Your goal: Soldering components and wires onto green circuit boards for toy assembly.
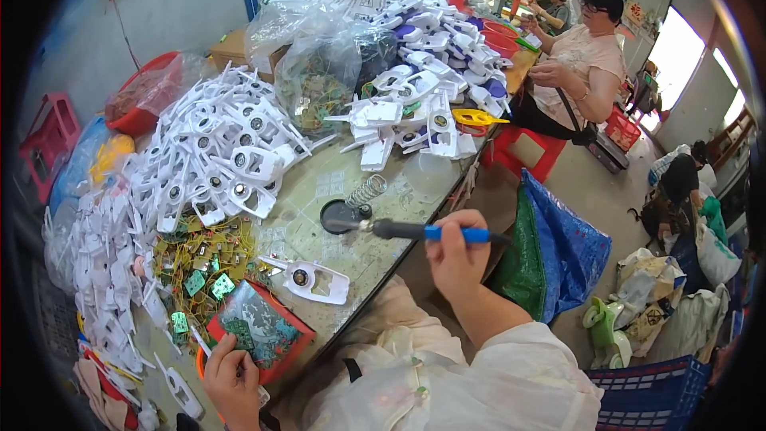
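Observation:
My right hand (456,259) is closed round the blue grip of a soldering iron (403,230). The iron's metal end points left, over a round black stand (339,216) with a wire coil (366,191). My left hand (231,381) is low at the table's near left, fingers curled beside a red-edged tray (298,343) with a green circuit board in it. A thin white piece shows by its fingertips; what the fingers grip is hidden. A white plastic housing (317,282) with a round black part lies between the tray and the stand.
Wired circuit boards (203,255) lie heaped left of the tray. Behind are piles of white housings (227,132) and white-and-purple parts (447,56). A yellow tool (477,117) rests by the table edge. To the right are a blue-green sack (550,247) and a co-worker (586,64).

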### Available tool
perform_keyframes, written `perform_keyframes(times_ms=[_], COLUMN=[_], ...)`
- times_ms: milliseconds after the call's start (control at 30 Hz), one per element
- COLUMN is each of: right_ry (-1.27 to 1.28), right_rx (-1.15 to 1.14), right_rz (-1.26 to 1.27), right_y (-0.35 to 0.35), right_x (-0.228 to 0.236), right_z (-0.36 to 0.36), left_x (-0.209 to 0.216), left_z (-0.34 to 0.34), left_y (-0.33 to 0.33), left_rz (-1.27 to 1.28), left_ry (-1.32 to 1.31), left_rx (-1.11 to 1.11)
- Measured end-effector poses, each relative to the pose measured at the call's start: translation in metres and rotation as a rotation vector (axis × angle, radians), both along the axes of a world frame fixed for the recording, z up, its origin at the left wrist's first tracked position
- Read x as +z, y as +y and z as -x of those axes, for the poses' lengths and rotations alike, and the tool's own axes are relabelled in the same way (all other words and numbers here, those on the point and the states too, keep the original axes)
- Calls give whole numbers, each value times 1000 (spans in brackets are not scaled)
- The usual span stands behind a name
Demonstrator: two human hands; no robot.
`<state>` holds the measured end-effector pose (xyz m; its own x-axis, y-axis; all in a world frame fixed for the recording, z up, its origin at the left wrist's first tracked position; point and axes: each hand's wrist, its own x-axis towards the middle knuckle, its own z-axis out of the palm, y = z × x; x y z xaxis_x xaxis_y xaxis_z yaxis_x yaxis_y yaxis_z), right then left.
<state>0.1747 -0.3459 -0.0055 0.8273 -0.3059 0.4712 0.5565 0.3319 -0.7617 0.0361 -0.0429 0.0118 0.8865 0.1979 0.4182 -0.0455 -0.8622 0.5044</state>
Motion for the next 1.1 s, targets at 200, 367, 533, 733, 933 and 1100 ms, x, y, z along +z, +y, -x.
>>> perform_keyframes(times_ms=[200,367,533,733,933,1100], right_ry=[15,-26,-13,146,198,264], right_rx=[-164,-499,-402,-152,-48,-21], right_rz=[-57,57,291,408,500,556], right_y=[-22,-57,-57,-45,-12,-1], right_x=[12,36,42,27,20,-8], right_z=[-16,-32,-61,-117,-124,-122], left_x=[-2,-2,-2,1,9,6], left_z=[0,-10,-8,-7,-4,8], left_y=[6,4,6,8,10,12], left_rz=[-5,-18,0,-35,-97,-2], left_ry=[-5,-95,-117,-123,-174,-236], left_rx=[15,-7,7,-37,-71,22])
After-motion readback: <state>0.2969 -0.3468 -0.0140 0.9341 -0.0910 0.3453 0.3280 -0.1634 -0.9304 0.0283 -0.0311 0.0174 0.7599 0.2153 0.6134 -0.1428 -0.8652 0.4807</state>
